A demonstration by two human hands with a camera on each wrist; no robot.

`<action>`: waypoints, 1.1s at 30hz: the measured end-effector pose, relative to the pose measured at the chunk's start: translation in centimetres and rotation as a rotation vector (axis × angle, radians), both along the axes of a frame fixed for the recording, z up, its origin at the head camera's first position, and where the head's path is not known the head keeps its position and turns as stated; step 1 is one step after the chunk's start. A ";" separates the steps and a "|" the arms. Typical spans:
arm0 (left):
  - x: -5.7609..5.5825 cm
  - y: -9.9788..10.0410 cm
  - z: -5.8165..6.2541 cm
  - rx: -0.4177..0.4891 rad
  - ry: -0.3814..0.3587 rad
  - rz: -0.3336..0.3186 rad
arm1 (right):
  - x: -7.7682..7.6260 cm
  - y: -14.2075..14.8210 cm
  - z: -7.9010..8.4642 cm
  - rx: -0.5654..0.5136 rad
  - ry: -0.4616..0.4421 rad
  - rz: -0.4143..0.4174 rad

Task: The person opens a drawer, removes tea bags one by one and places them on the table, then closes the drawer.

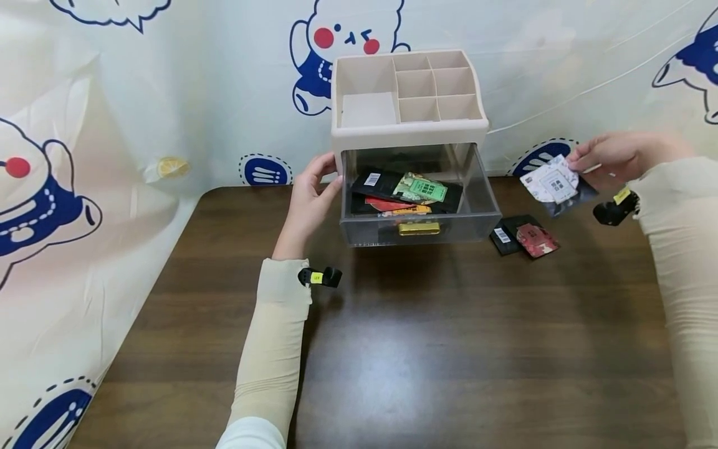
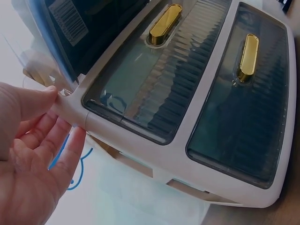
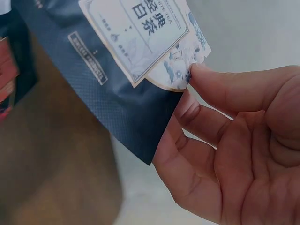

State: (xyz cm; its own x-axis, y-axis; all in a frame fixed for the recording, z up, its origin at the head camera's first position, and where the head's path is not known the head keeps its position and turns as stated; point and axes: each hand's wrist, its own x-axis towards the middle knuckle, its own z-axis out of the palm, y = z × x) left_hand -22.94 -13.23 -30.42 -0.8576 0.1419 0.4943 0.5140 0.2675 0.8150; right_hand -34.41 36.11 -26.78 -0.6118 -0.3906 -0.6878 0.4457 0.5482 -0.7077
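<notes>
My right hand (image 1: 631,153) pinches a tea packet (image 1: 555,185) by its edge, above the table right of the organizer. In the right wrist view this packet (image 3: 117,56) is dark blue with a white label. My left hand (image 1: 311,196) holds the left side edge of a cream drawer organizer (image 1: 412,132), its thumb near the front rim. The organizer's clear top drawer (image 1: 359,231) is pulled out, and several tea packets (image 1: 381,184) lie stacked in it, dark with green, red and yellow labels. Two dark tea packets (image 1: 535,239), one with a red label, overlap on the table.
Open compartments (image 1: 417,84) top the organizer. Lower drawers (image 2: 140,89) with gold handles are closed in the left wrist view. Beneath everything is a dark wooden table (image 1: 449,349); a printed cloth (image 1: 235,75) hangs behind and to the left.
</notes>
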 end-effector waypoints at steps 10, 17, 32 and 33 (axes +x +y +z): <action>0.0 0.2 0.4 0.000 -0.020 0.003 | 0.6 2.7 -6.5 -0.182 -0.155 0.113; 0.0 0.0 0.3 0.001 -0.018 0.000 | 1.3 2.0 -8.8 0.061 -0.067 0.065; 0.1 0.0 0.2 0.005 -0.010 -0.002 | 1.4 0.5 -5.8 0.100 0.020 -0.026; 0.0 0.0 0.1 0.009 -0.009 -0.004 | 1.4 0.1 -5.1 0.102 0.054 -0.022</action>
State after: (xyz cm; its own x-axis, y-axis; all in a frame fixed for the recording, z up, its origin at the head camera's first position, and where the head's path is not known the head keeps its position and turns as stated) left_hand -22.90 -13.19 -30.28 -0.8615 0.1412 0.4877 0.5077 0.2584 0.8219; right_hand -32.99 36.19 -31.85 -0.6565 -0.3062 -0.6894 0.4213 0.6092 -0.6718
